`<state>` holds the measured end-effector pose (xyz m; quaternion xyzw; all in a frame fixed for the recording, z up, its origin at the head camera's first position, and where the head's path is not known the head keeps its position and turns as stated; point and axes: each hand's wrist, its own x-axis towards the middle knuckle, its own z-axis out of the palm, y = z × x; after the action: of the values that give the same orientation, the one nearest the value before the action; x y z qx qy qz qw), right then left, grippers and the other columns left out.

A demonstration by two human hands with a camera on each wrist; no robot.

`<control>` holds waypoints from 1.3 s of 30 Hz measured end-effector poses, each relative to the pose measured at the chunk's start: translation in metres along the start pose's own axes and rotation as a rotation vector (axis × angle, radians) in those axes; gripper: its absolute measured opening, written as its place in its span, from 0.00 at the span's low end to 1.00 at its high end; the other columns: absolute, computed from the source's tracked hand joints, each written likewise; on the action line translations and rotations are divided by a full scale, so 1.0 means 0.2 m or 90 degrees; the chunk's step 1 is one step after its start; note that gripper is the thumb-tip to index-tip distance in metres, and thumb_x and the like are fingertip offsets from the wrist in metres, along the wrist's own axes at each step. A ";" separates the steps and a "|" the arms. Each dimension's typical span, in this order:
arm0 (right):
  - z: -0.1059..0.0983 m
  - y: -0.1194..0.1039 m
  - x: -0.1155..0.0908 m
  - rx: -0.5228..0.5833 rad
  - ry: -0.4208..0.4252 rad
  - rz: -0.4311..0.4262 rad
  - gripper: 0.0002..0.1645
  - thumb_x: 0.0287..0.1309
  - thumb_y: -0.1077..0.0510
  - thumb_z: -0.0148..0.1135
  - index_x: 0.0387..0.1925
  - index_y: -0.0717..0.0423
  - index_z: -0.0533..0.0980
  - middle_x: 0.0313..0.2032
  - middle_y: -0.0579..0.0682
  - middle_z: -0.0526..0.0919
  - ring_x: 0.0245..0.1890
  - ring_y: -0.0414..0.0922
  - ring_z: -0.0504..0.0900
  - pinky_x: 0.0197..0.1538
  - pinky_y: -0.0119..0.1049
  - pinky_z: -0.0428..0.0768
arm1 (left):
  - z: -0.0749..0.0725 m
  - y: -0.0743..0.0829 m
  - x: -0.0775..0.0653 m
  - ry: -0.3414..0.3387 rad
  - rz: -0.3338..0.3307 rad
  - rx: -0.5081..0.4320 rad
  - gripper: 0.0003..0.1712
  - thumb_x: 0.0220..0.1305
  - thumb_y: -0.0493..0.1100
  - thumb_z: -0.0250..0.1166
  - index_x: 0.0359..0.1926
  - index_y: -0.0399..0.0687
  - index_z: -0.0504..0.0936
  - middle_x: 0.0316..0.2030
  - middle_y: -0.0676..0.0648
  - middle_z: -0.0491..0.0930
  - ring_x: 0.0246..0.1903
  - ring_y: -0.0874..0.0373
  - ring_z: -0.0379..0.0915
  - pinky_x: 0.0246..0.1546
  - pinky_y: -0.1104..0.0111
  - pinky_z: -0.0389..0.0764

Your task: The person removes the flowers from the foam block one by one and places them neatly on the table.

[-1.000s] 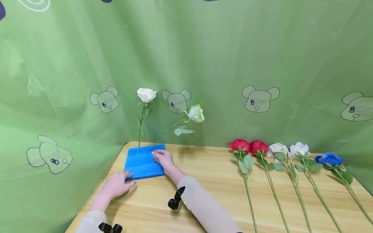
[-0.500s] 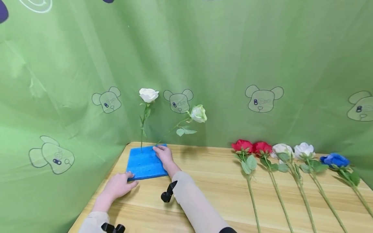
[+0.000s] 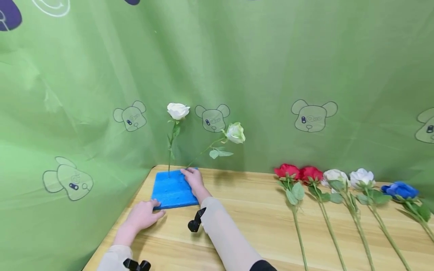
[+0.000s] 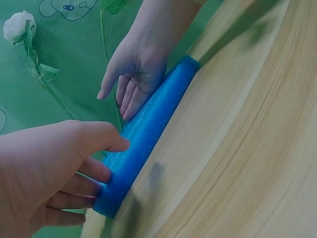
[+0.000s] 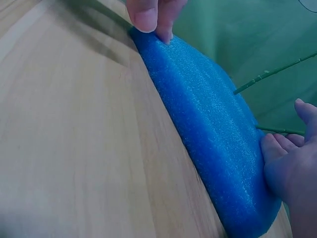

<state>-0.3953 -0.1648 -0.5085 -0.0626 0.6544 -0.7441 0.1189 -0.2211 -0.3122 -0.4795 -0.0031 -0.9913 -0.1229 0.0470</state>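
Note:
A blue foam board (image 3: 171,192) lies on the wooden table near its back left corner. A white rose (image 3: 178,111) stands upright in it, and a white-green rose (image 3: 235,133) leans far to the right from its far side. My left hand (image 3: 144,215) grips the near left corner, with thumb and fingers around the edge in the left wrist view. My right hand (image 3: 194,181) rests on the far right part of the board. Its fingers touch the foam right beside the leaning rose's stem (image 5: 280,130), its thumb held apart.
Several loose roses lie in a row on the right: two red roses (image 3: 286,171), two white roses (image 3: 362,177) and a blue rose (image 3: 400,190), stems toward me. A green curtain (image 3: 257,75) with bear prints hangs behind and left of the table (image 3: 244,214).
My right hand has slid back along the board toward the leaning rose's stem. The left hand keeps its place at the corner. The head view has turned slightly left.

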 end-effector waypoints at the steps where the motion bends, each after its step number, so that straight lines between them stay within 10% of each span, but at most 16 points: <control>1: 0.00 0.00 0.00 0.000 0.003 0.000 0.34 0.65 0.52 0.61 0.65 0.69 0.66 0.63 0.64 0.74 0.62 0.58 0.76 0.66 0.48 0.74 | 0.00 0.00 0.00 -0.001 -0.001 -0.001 0.27 0.61 0.55 0.65 0.53 0.38 0.82 0.54 0.32 0.80 0.54 0.36 0.77 0.56 0.46 0.78; 39: 0.09 0.01 0.03 -0.066 0.213 -0.112 0.12 0.62 0.60 0.63 0.38 0.68 0.83 0.34 0.62 0.88 0.35 0.55 0.89 0.36 0.34 0.87 | 0.04 -0.02 0.00 0.015 -0.017 -0.022 0.29 0.62 0.56 0.64 0.56 0.39 0.80 0.60 0.33 0.76 0.59 0.36 0.73 0.60 0.46 0.75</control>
<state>-0.3955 -0.1840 -0.5084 -0.0010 0.6946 -0.7168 -0.0606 -0.2224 -0.3148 -0.4891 0.0111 -0.9883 -0.1408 0.0568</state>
